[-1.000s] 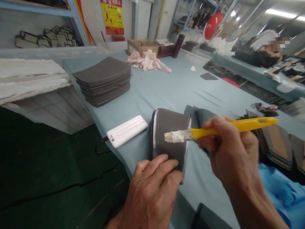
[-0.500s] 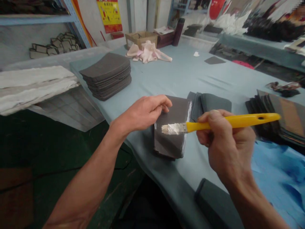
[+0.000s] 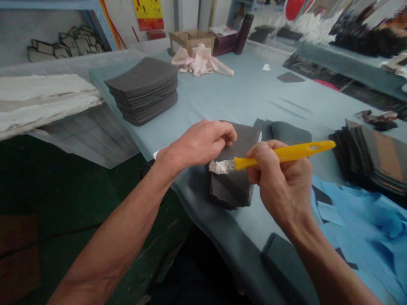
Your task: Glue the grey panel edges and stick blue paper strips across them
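Note:
A stack of dark grey pieces (image 3: 233, 188) lies near the table's front edge, with white along its right edge. My left hand (image 3: 206, 142) rests on the stack's upper left part, its fingers curled together; whether they pinch a piece cannot be made out. My right hand (image 3: 280, 173) is closed around a brush with a yellow handle (image 3: 305, 151). White-coated bristles (image 3: 219, 167) are at the stack's left edge, just below my left hand.
On the blue-grey table (image 3: 203, 99), a tall dark stack (image 3: 144, 91) stands at the left. Greenish-grey pieces (image 3: 291, 132) lie behind my right hand. Another stack (image 3: 378, 156) and blue sheets (image 3: 365, 220) are at the right. A box (image 3: 190, 41) and pink cloth (image 3: 203, 61) sit behind.
My right hand and the brush have moved left, bringing the bristles from over the stack's top to its left edge. My left hand remains on the stack.

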{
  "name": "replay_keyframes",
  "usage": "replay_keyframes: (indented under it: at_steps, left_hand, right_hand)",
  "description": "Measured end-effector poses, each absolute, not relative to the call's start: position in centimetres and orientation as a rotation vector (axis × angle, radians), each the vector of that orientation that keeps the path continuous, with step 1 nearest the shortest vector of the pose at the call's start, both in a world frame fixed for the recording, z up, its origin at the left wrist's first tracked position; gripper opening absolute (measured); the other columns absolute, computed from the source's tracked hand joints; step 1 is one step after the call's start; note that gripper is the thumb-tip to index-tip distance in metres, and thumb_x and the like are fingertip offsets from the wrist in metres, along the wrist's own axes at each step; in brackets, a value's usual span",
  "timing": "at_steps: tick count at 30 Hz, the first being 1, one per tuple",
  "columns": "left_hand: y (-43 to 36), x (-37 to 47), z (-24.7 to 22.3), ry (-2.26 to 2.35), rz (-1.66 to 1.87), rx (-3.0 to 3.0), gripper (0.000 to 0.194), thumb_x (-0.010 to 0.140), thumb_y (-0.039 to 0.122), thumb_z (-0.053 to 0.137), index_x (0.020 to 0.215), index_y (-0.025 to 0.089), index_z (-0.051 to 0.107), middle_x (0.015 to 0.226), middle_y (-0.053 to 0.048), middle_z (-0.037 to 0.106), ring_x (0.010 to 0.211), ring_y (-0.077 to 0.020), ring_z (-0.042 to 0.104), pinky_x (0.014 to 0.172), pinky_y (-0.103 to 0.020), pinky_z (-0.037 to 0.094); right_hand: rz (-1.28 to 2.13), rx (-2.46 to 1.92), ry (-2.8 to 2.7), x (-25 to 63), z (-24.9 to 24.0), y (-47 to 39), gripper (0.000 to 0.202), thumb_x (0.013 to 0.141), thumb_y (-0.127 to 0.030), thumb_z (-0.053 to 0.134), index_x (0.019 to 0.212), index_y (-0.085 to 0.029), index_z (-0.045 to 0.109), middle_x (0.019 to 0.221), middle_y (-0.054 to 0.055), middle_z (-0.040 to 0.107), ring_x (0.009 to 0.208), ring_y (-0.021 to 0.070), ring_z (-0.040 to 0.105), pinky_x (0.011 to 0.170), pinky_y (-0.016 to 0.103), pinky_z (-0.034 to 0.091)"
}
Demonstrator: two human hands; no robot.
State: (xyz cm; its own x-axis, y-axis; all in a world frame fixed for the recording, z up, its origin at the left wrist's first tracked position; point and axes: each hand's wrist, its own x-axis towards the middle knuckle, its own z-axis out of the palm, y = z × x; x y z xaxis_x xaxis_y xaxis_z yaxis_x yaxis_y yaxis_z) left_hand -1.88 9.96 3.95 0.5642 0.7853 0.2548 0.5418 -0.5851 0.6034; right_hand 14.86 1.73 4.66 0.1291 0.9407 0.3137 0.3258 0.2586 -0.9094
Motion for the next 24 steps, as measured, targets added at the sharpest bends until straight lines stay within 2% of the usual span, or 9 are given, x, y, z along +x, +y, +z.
replay_keyframes:
  at_steps: [10,13,16,21,24]
  left_hand:
    - [9.5,-1.6,3.6,1.094,0.749,2.342,0.038,0.080,0.004,0.045,0.099,0.018,0.075,0.100,-0.003,0.079,0.090,-0.0175,0.071,0.082,-0.031,0.050]
    - [9.2,-1.6,3.7,1.111,0.717,2.394,0.037,0.083,0.007,0.046,0.101,0.018,0.075,0.103,-0.003,0.079,0.092,-0.0186,0.070,0.084,-0.032,0.050]
    - [8.8,-1.9,4.0,1.107,0.628,2.497,0.032,0.090,0.015,0.047,0.105,0.021,0.075,0.104,-0.003,0.079,0.095,-0.0205,0.070,0.089,-0.035,0.049]
    - [7.7,-2.3,4.4,1.012,0.509,2.635,0.027,0.101,0.032,0.048,0.110,0.021,0.071,0.115,-0.005,0.077,0.111,-0.0250,0.068,0.102,-0.043,0.045]
    - [6.6,-2.2,4.8,0.955,0.487,2.672,0.026,0.102,0.035,0.050,0.113,0.022,0.070,0.125,-0.007,0.075,0.121,-0.0270,0.067,0.107,-0.044,0.044]
  right_hand:
    - [0.804,-1.378,-1.580,15.9,5.9,-3.0,0.033,0.102,-0.035,0.058,0.072,-0.021,0.066,0.047,-0.005,0.049,0.041,0.0091,0.042,0.041,0.022,0.031]
    - [0.840,-1.383,-1.545,16.7,6.2,-4.1,0.035,0.103,-0.040,0.060,0.074,-0.021,0.068,0.047,-0.006,0.047,0.040,0.0088,0.041,0.040,0.022,0.031]
    - [0.844,-1.369,-1.392,18.0,6.5,-5.1,0.037,0.100,-0.045,0.066,0.071,-0.022,0.068,0.045,-0.005,0.047,0.037,0.0093,0.039,0.036,0.022,0.026]
    - [0.667,-1.419,-1.142,21.0,6.6,-5.9,0.029,0.093,-0.042,0.075,0.071,-0.025,0.070,0.051,-0.003,0.051,0.042,0.0115,0.044,0.041,0.025,0.034]
    - [0.615,-1.379,-1.029,22.2,6.3,-6.1,0.031,0.090,-0.047,0.076,0.069,-0.025,0.070,0.053,-0.003,0.051,0.043,0.0113,0.041,0.040,0.027,0.028]
